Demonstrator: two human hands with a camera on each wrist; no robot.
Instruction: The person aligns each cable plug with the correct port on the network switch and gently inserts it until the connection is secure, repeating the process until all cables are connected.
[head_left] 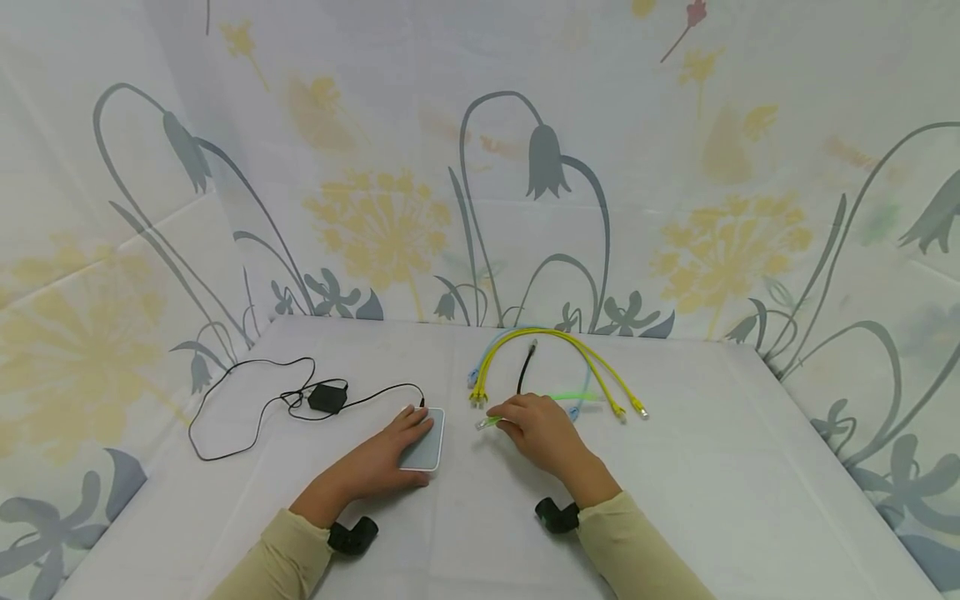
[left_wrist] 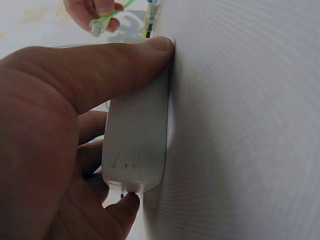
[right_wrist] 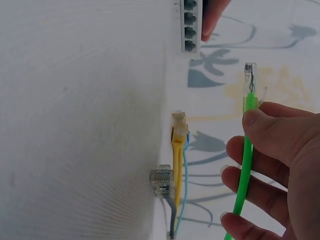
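My left hand [head_left: 397, 454] grips a small white network switch [head_left: 424, 446] that sits on the table. In the left wrist view the thumb lies along the side of the switch [left_wrist: 137, 130] and the fingers curl around the far side. A row of ports on the switch [right_wrist: 190, 30] shows in the right wrist view. My right hand [head_left: 542, 433] pinches a green Ethernet cable [right_wrist: 245, 165] just behind its clear plug [right_wrist: 250, 77]. That plug is raised off the table, to the right of the switch and apart from it.
Beyond my right hand lie yellow Ethernet cables [head_left: 555, 332], a light blue cable [head_left: 588, 375] and a black cable [head_left: 525, 367]. To the left, a thin black cord with a black power adapter [head_left: 327, 397] runs to the back of the switch. A floral cloth [head_left: 480, 167] hangs behind.
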